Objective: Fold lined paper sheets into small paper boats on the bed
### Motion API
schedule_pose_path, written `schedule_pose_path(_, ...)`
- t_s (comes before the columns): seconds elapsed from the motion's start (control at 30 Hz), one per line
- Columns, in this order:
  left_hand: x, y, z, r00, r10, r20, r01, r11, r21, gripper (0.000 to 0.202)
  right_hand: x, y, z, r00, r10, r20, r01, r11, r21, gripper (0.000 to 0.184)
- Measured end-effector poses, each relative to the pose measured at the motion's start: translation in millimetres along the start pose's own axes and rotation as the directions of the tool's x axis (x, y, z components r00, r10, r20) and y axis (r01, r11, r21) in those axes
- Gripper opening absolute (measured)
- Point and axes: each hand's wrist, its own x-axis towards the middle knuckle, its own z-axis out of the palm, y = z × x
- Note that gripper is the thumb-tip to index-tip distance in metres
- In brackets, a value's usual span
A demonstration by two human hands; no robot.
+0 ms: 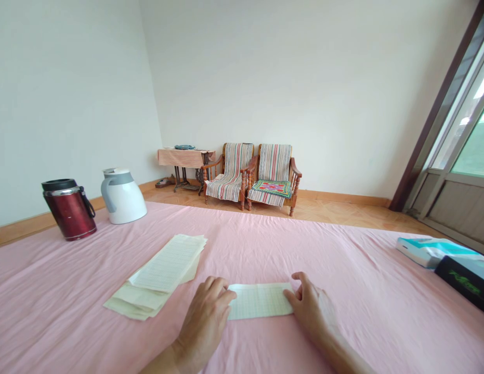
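Note:
A folded sheet of pale gridded paper (pixel 259 300) lies on the pink cloth (pixel 265 244) just in front of me. My left hand (pixel 206 319) rests on its left end, fingers curled and pressing down on the edge. At the sheet's right end, my right hand (pixel 310 306) presses with bent fingertips. Left of the folded sheet lies a loose stack of the same gridded paper (pixel 159 275), untouched.
A dark red thermos jug (pixel 69 209) and a white jug (pixel 122 195) stand at the far left. A blue-white box (pixel 432 251) and a black box (pixel 466 283) lie at the right edge. Two wooden armchairs (pixel 251 176) and a small table (pixel 185 158) stand against the far wall.

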Motion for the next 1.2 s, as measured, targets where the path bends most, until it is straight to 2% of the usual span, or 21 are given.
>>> schedule_pose_path(0.1,2,-1,1.9,0.991,0.107,-0.079,-0.103,0.993,0.061,0.026,1,-8,-15,0.999,-0.039,-0.033,0.038,0.998,-0.040,0.021)
schedule_pose_path(0.17,2,-3,3.4,0.984,0.139,-0.109,-0.128,0.986,0.106,0.028,0,-18,-25,0.994,-0.103,-0.038,0.101,0.994,-0.047,0.023)
schedule_pose_path(0.27,2,-3,2.8,0.992,0.114,-0.055,-0.107,0.988,0.114,0.027,-8,-40,-34,0.964,-0.268,0.006,0.268,0.964,-0.003,0.028)
schedule_pose_path(0.33,3,-2,1.1,0.997,0.083,-0.006,-0.082,0.992,0.096,0.022,-17,-55,-34,0.863,-0.498,0.087,0.493,0.867,0.071,0.033)
schedule_pose_path(0.4,3,-1,-0.2,0.997,0.064,0.030,-0.066,0.995,0.072,0.018,-27,-65,-28,0.718,-0.678,0.158,0.669,0.735,0.111,0.038)
schedule_pose_path(0.43,3,0,-0.6,0.997,0.060,0.044,-0.063,0.996,0.061,0.017,-31,-67,-24,0.658,-0.726,0.200,0.720,0.684,0.116,0.043)
schedule_pose_path(0.53,1,0,-1.5,0.996,0.039,0.081,-0.042,0.999,0.032,0.019,-38,-66,-9,0.577,-0.774,0.261,0.778,0.618,0.111,0.060)
schedule_pose_path(0.6,-1,2,-2.9,0.994,0.020,0.108,-0.022,1.000,0.016,0.020,-40,-62,-2,0.550,-0.785,0.285,0.796,0.596,0.104,0.067)
schedule_pose_path(0.77,-2,7,-8.2,0.990,-0.037,0.138,0.039,0.999,-0.015,0.021,-41,-49,0,0.541,-0.798,0.265,0.816,0.574,0.064,0.071)
schedule_pose_path(0.93,-3,3,-8.1,0.988,-0.074,0.138,0.087,0.992,-0.090,0.028,-42,-25,-17,0.555,-0.796,0.242,0.822,0.569,-0.015,0.075)
schedule_pose_path(1.03,-4,-2,-5.2,0.987,-0.085,0.135,0.102,0.987,-0.128,0.032,-42,-11,-31,0.591,-0.767,0.252,0.800,0.597,-0.059,0.074)
schedule_pose_path(1.2,-6,-7,-2.2,0.988,-0.089,0.125,0.112,0.977,-0.184,0.031,-45,2,-50,0.686,-0.667,0.292,0.715,0.691,-0.102,0.061)
